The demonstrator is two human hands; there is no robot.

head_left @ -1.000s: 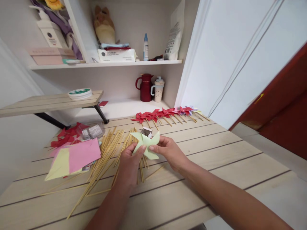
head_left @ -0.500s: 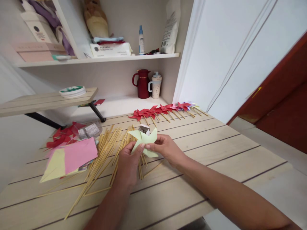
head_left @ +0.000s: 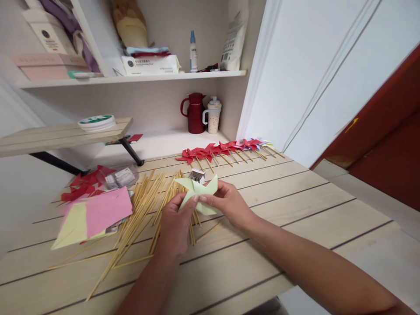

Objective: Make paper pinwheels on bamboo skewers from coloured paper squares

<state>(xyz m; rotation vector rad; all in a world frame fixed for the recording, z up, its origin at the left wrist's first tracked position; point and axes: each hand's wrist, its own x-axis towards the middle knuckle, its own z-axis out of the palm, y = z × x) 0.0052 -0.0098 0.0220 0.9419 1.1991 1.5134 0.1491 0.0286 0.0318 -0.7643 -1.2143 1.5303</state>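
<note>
Above a wooden table (head_left: 295,210) strewn with bamboo sticks (head_left: 144,205), left hand (head_left: 175,225) and right hand (head_left: 226,203) pinch a pale green paper pinwheel (head_left: 199,194), whose folded blades could spring loose if either pinch slackens.

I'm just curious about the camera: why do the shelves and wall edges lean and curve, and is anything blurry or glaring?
Head view: a wide lens bends the shelf and wall lines toward the edges; light is soft and even, without harsh glare; the pale green paper pinwheel between the left hand and right hand looks sharp, while the forearms at the bottom edge look slightly soft.
</note>
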